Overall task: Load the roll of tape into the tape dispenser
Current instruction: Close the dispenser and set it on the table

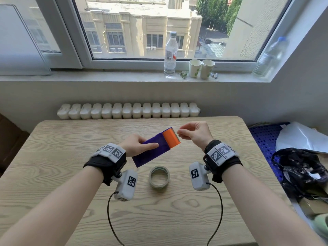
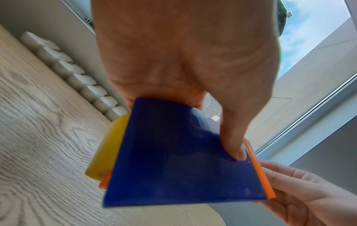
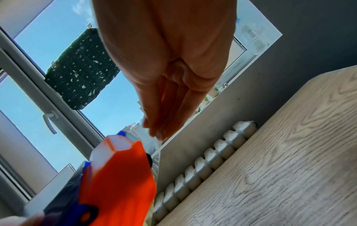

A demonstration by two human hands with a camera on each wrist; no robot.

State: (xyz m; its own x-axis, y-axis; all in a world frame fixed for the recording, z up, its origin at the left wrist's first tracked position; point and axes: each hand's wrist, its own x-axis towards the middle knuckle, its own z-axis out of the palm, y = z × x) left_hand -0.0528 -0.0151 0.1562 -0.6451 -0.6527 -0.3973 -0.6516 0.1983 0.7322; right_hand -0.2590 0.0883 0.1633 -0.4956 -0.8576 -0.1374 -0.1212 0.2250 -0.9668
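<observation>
I hold the tape dispenser (image 1: 156, 148) up off the desk (image 1: 71, 174) in my left hand (image 1: 136, 145), thumb flat on its blue top face, the other fingers curled underneath; its orange toothed end points toward the far right corner. My right hand (image 1: 194, 134) hangs just beside that serrated edge, fingers loosely bent, holding nothing and not quite touching. The roll of tape (image 1: 159, 176) lies flat on the desk near the middle, below the dispenser and between my wrists. The dispenser looks like light, stiff plastic, smooth enough to slip, so I judge a firm pinch across its flat faces is right, well away from the teeth. The roll should be light and rigid with slick sides; I would take it by the outer rim, thumb inside the core, and mind the sticky loose end.
</observation>
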